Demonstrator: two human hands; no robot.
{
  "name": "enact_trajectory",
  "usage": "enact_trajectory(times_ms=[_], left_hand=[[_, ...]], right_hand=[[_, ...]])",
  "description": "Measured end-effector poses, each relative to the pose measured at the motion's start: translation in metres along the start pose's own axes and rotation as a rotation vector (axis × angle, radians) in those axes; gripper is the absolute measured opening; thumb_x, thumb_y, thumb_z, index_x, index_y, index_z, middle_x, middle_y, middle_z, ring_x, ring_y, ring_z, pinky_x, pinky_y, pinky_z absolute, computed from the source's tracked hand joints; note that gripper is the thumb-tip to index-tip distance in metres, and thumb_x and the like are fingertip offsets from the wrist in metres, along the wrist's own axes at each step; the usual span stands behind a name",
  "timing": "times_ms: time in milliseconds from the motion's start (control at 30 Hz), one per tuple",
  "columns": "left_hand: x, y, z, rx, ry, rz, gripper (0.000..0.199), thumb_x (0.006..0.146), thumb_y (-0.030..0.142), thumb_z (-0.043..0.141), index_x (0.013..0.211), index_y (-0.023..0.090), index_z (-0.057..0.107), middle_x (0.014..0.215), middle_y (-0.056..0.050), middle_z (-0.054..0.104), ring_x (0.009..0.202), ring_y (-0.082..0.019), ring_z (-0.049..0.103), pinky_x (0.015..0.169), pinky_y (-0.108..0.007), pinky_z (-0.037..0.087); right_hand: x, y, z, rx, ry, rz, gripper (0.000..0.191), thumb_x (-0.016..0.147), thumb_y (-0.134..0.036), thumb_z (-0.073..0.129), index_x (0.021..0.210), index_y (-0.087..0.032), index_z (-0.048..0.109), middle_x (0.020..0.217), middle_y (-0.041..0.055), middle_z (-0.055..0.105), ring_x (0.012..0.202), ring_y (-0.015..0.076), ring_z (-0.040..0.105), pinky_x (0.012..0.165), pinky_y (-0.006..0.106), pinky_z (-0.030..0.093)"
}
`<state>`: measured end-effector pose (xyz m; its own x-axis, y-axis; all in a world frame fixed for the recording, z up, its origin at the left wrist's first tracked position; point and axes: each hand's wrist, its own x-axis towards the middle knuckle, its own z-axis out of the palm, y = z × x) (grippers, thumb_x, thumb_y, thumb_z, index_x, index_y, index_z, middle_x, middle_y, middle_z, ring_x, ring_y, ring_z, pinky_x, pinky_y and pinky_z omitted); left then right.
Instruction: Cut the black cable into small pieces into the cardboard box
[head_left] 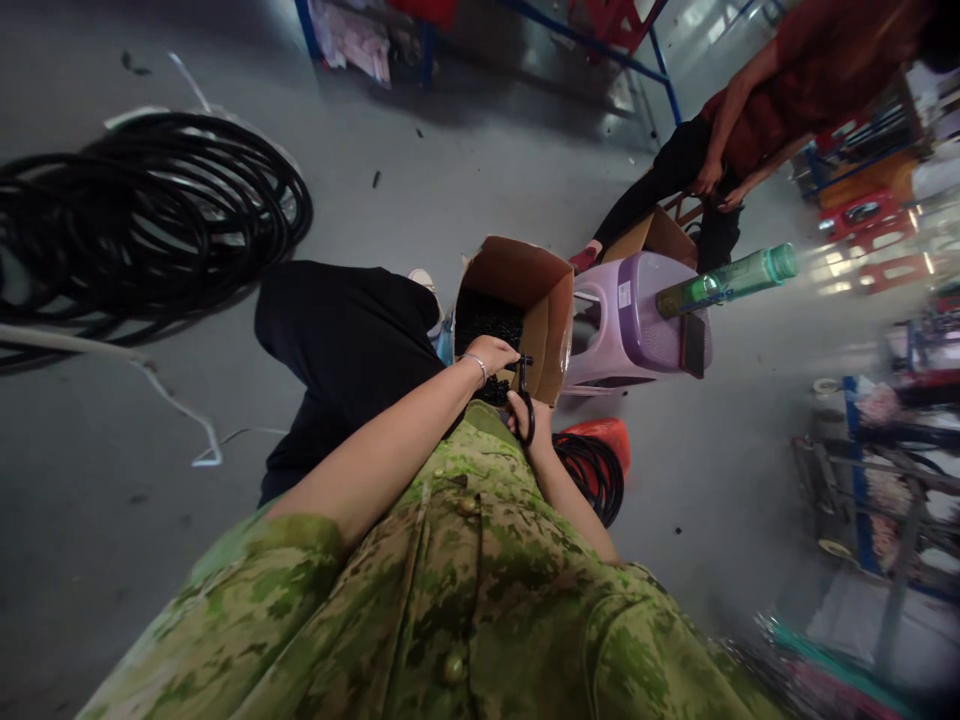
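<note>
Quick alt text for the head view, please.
The right hand holds black scissors beside a short black piece in the left hand, above an open cardboard box of black pieces. A purple stool bearing a green bottle stands alongside.

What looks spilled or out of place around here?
A few small black pieces lie scattered on the floor, outside the cardboard box that holds a dark heap. They look stray, perhaps dropped.

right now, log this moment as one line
left hand: holds black piece | right hand: holds scissors | cardboard box: open, dark contents
</note>
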<state>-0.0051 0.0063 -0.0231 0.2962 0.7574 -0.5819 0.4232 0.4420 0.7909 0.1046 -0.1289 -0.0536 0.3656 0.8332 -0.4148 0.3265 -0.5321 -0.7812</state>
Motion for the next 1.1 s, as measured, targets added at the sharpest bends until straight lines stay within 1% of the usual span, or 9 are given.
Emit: enact_trajectory(times_ms=[100,267,333,433,567,833,967,1100], left_hand=[[0.001,0.000,0.000,0.013,-0.004,0.005,0.019,0.070,0.026,0.072,0.084,0.015,0.079,0.052,0.001,0.061,0.050,-0.009,0.048,0.051,-0.020,0.035],[0.001,0.001,0.001,0.102,-0.059,0.064,0.013,0.068,0.023,0.073,0.076,0.014,0.079,0.058,-0.001,0.065,0.054,-0.010,0.051,0.054,-0.021,0.037],[0.002,0.000,0.001,0.124,-0.064,0.074,0.014,0.068,0.024,0.073,0.076,0.014,0.080,0.059,-0.001,0.066,0.054,-0.010,0.051,0.053,-0.021,0.036],[0.006,-0.003,0.002,0.127,-0.047,0.054,0.017,0.070,0.026,0.072,0.080,0.014,0.080,0.058,-0.001,0.065,0.053,-0.010,0.049,0.052,-0.021,0.035],[0.012,-0.006,0.004,0.098,-0.014,0.036,0.020,0.072,0.028,0.071,0.083,0.014,0.080,0.060,-0.001,0.066,0.054,-0.010,0.051,0.051,-0.022,0.035],[0.006,-0.004,0.005,0.117,-0.013,0.012,0.019,0.071,0.029,0.071,0.081,0.015,0.079,0.057,-0.001,0.063,0.053,-0.011,0.049,0.051,-0.022,0.035],[0.005,-0.002,0.004,0.084,0.022,0.000,0.019,0.072,0.030,0.070,0.080,0.015,0.078,0.055,0.000,0.061,0.052,-0.010,0.049,0.050,-0.022,0.034],[0.004,-0.001,0.004,0.032,0.042,-0.016,0.021,0.073,0.031,0.068,0.082,0.014,0.077,0.057,-0.001,0.061,0.052,-0.010,0.048,0.051,-0.022,0.034]], right_hand=[[0.003,0.005,-0.001,0.010,-0.016,0.000,0.056,0.078,-0.070,0.053,0.063,-0.017,0.061,0.046,0.0001,0.057,0.040,0.0115,0.052,0.045,0.023,0.041],[0.012,0.010,-0.006,0.141,-0.063,0.064,0.055,0.075,-0.070,0.057,0.071,-0.015,0.065,0.056,0.0035,0.063,0.046,0.0121,0.057,0.048,0.023,0.044],[0.014,0.007,-0.005,0.165,-0.065,0.103,0.056,0.074,-0.070,0.057,0.070,-0.015,0.065,0.054,0.0035,0.062,0.044,0.0120,0.056,0.045,0.022,0.043],[0.012,-0.002,-0.002,0.168,-0.045,0.147,0.057,0.075,-0.070,0.056,0.065,-0.015,0.063,0.047,0.0024,0.058,0.039,0.0115,0.052,0.041,0.022,0.041],[0.008,-0.008,0.002,0.131,0.004,0.098,0.056,0.076,-0.069,0.055,0.062,-0.016,0.062,0.045,0.0013,0.055,0.037,0.0109,0.050,0.039,0.022,0.039],[0.003,-0.003,0.008,0.052,0.030,0.040,0.058,0.080,-0.069,0.048,0.060,-0.017,0.062,0.042,-0.0001,0.052,0.036,0.0109,0.047,0.042,0.023,0.039],[0.001,-0.001,0.012,-0.023,0.059,-0.009,0.060,0.081,-0.070,0.044,0.056,-0.018,0.061,0.040,-0.0004,0.048,0.038,0.0127,0.048,0.045,0.025,0.039],[0.001,0.005,0.014,-0.062,0.024,-0.015,0.061,0.078,-0.073,0.047,0.052,-0.019,0.058,0.041,0.0001,0.049,0.043,0.0139,0.050,0.048,0.025,0.039]])
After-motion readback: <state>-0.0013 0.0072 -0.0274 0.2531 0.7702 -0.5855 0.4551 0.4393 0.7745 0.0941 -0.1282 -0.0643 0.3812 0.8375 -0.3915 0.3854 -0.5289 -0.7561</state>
